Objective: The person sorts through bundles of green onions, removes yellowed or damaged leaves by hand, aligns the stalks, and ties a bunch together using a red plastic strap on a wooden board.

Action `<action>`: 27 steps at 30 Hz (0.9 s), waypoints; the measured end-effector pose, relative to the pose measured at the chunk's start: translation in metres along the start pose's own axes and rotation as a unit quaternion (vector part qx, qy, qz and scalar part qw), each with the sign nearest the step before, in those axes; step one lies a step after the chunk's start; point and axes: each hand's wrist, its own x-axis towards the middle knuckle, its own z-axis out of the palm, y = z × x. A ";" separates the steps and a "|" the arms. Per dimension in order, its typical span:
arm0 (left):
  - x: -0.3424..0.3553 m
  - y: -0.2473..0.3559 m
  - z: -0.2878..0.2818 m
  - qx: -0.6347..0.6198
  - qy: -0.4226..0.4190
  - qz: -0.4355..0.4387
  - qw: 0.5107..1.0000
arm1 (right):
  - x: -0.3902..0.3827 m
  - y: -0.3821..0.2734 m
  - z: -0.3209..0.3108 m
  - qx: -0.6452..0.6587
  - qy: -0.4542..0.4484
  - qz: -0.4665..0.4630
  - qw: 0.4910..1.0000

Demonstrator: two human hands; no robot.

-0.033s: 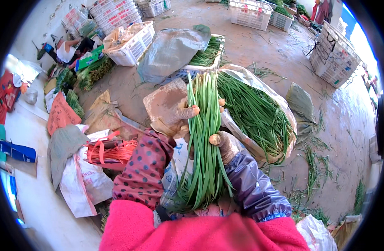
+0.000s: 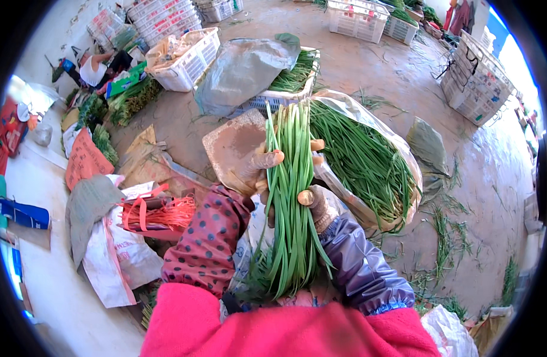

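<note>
The bundle of long green stalks (image 2: 291, 202) is held up between the two hands, directly ahead of the person's chest, with its long axis running almost straight away from the body. The pale, fairly even stem ends point toward the far side of the floor (image 2: 351, 77), while the darker leaf tips droop loosely toward the lap and spread a little to either side. Both hands touch the bundle, so neither is nearer to it, but they grasp it at different heights: the left hand (image 2: 258, 169) grips from the left, higher toward the stem ends, its thumb lying across the front; the right hand (image 2: 322, 208) clasps from the right, lower down, its thumb pressed on the front. Two fingertips show past the bundle's right edge, and which hand they belong to is hard to tell. To the right, an open pale bag (image 2: 413, 169) sits on the floor, filled with loose green stalks (image 2: 368, 160) that slant from far left to near right; its left edge runs just beside the bundle and the right hand, making that hand the nearer one. Beyond the left hand lies a brown slab (image 2: 228, 140), partly hidden by it.
</note>
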 end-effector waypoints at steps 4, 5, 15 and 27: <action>-0.015 -0.035 -0.019 -0.207 -0.020 -0.021 0.978 | -0.017 -0.003 -0.031 -0.308 0.132 0.002 0.942; -0.019 -0.041 -0.024 -0.213 -0.013 -0.019 0.977 | -0.019 -0.020 -0.037 -0.410 0.146 0.067 0.898; -0.002 -0.033 -0.001 -0.209 0.036 -0.003 0.977 | 0.036 -0.121 0.022 -0.531 0.113 -0.194 0.817; -0.001 -0.045 -0.027 -0.171 0.014 -0.008 0.985 | 0.045 -0.123 0.032 -0.871 -0.028 -0.185 0.454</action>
